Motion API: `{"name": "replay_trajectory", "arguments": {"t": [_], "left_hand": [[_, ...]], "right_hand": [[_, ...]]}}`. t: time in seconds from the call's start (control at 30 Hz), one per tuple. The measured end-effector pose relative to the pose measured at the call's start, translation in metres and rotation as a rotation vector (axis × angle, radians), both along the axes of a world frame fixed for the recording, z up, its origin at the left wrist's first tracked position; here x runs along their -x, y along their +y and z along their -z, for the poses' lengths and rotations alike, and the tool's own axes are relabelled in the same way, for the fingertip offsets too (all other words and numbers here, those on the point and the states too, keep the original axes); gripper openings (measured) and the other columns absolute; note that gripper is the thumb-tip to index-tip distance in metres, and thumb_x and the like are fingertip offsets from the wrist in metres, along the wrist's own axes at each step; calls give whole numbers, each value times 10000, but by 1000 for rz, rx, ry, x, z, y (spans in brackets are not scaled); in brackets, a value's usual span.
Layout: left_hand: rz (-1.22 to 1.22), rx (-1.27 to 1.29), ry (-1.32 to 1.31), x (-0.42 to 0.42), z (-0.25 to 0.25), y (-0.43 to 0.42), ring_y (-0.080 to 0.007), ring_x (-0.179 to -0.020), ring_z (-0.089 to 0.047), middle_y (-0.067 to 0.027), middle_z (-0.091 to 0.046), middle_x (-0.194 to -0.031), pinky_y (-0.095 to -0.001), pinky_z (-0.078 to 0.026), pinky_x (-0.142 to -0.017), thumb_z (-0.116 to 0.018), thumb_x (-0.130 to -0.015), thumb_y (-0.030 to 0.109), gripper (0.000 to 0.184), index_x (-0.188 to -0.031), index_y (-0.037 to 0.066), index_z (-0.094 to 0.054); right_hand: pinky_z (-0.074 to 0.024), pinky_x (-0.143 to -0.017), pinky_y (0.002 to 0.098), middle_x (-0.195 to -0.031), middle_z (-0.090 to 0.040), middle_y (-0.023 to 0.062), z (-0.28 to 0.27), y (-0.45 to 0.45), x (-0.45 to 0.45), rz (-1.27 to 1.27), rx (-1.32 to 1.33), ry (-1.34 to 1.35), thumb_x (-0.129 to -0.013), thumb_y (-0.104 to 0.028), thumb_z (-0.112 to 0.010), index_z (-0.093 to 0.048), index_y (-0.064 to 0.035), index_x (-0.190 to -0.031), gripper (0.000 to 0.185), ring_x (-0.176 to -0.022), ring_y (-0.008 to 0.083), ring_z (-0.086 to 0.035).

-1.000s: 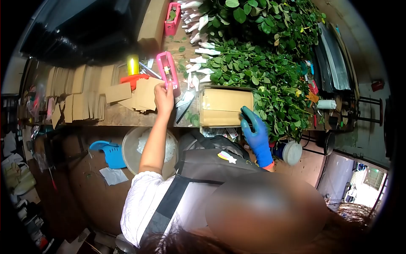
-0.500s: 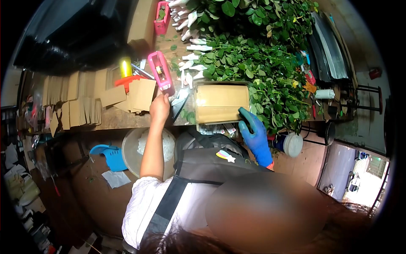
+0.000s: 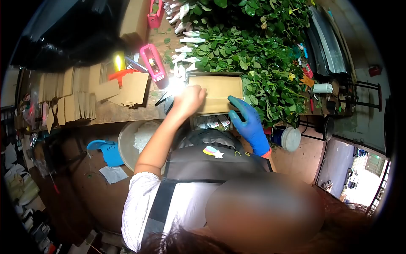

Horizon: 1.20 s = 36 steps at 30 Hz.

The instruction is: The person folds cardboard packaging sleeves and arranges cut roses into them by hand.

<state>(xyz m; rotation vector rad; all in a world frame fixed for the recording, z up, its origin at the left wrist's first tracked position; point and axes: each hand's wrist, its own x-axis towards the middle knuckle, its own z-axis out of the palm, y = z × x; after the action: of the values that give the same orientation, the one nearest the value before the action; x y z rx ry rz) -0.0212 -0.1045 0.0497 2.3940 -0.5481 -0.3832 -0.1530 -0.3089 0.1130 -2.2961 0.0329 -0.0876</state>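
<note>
A tan cardboard sheet (image 3: 215, 86) with a crease across it lies in a shallow frame at the front edge of the workbench. My bare left hand (image 3: 190, 100) is over the left side of the cardboard, its fingers pinched together; anything between them is too small to make out. On the cardboard's near right edge rests my right hand (image 3: 249, 120) in a blue glove, thumb and fingers apart. A pink tape dispenser (image 3: 154, 65) stands left of the frame, beyond my left hand.
Leafy green stems (image 3: 241, 55) with white-wrapped ends (image 3: 192, 40) are heaped behind and right of the cardboard. Cardboard pieces (image 3: 133, 89) and an orange-red object (image 3: 120, 75) lie to the left. Below the bench are a round tub (image 3: 127, 144) and a white bucket (image 3: 291, 140).
My left hand has moved right, from the tape dispenser to the cardboard. My right hand has shifted slightly left and further onto the cardboard's edge. The whole view has shifted a little.
</note>
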Motion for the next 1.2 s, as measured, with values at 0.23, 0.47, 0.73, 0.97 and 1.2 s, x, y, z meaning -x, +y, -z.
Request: {"name": "replay_trajectory", "arguments": {"t": [0.23, 0.47, 0.73, 0.97, 1.2], "left_hand": [[34, -354, 63, 17, -8, 15, -388, -743, -692, -202, -682, -693, -476, -533, -673, -631, -898, 585, 586, -726, 33, -727], [-303, 180, 210, -9, 58, 88, -329, -783, -689, -157, -694, -817, -448, -525, -715, -745, -872, 440, 418, -930, 28, -704], [-665, 369, 180, -90, 123, 117, -268, -876, -686, -118, -705, -854, -383, -523, -774, -694, -924, 404, 409, -996, 3, -734], [-701, 788, 531, 18, 20, 102, -40, -512, -434, 57, -534, -666, -228, -335, -459, -662, -989, 305, 263, -888, 64, -684], [-696, 904, 871, 10, 74, 132, -43, -497, -387, -21, -659, -837, -200, -305, -412, -527, -1015, 319, 421, -1225, -26, -643]], "right_hand": [[-521, -968, 368, -1274, -660, 175, -3, 9, -12, -72, -140, 37, -933, -161, -673, -613, -46, -1343, 430, -1125, 281, -665], [-519, -864, 279, -1420, -561, 147, 62, 19, -59, 52, -895, 387, -1018, -218, -587, -391, -35, -1526, 574, -1058, 177, -660], [-528, -913, 276, -1293, -612, 78, 34, 60, -65, -184, -1005, 434, -1046, -231, -559, -555, -20, -1362, 379, -1071, 149, -643], [-534, -818, 255, -1102, -683, 24, 53, 124, -103, -80, -1244, 763, -1030, -305, -581, -643, -44, -1245, 344, -896, 99, -633], [-537, -780, 483, -937, -710, 193, 36, 126, -86, -472, -54, 364, -938, -345, -587, -709, -112, -990, 267, -855, 411, -671]]}}
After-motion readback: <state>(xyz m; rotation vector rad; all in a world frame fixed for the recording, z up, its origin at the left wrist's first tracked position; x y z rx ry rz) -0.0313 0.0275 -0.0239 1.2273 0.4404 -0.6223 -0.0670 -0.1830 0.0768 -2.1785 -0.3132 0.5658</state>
